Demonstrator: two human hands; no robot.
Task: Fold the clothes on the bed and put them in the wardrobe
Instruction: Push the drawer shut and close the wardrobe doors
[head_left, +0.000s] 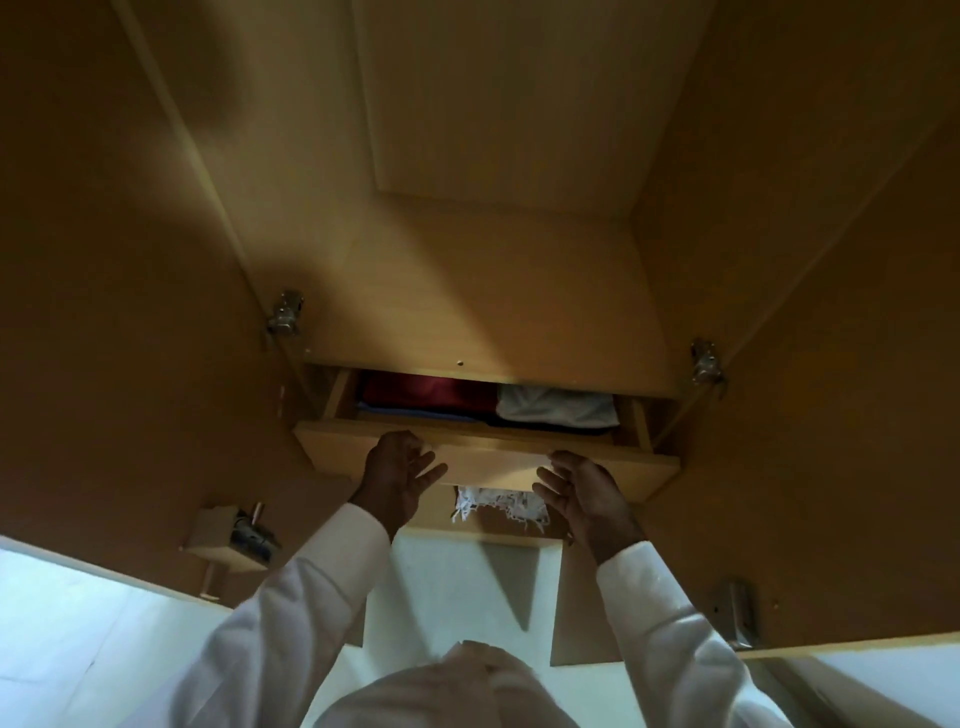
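Left hand (397, 475) and right hand (584, 493), both in long white sleeves (311, 597), are raised at the front panel of a light wooden drawer (488, 460). Both are open with fingers spread and loosely extended, palms turned inward toward each other, holding nothing. Left hand is at the left half of the drawer front and right hand at the right half. Can't tell whether the fingertips actually touch the panel.

White lacy cloth (498, 506) hangs just below the drawer, between the two hands.

Drawer is pulled partway out. Inside, on the left, is a dark red folded garment (426, 392). On the right, just beside it, is a pale grey folded garment (556, 405). Blue fabric layer (415, 415) shows under the red one. Something dark sits under the grey one, too shadowed to identify.

Drawer sits in a wooden wardrobe (493, 104) with both doors swung open: left door (104, 312) to the drawer's left, right door (831, 415) to its right. One metal hinge (284, 314) sits above the drawer's left corner, and a second hinge (705, 364) above its right corner. Small wooden latch block (228, 535) is mounted on the left door, lower than the drawer. Behind and above the drawer the wardrobe's back panel is plain wood. White floor (62, 649) is visible below the doors.
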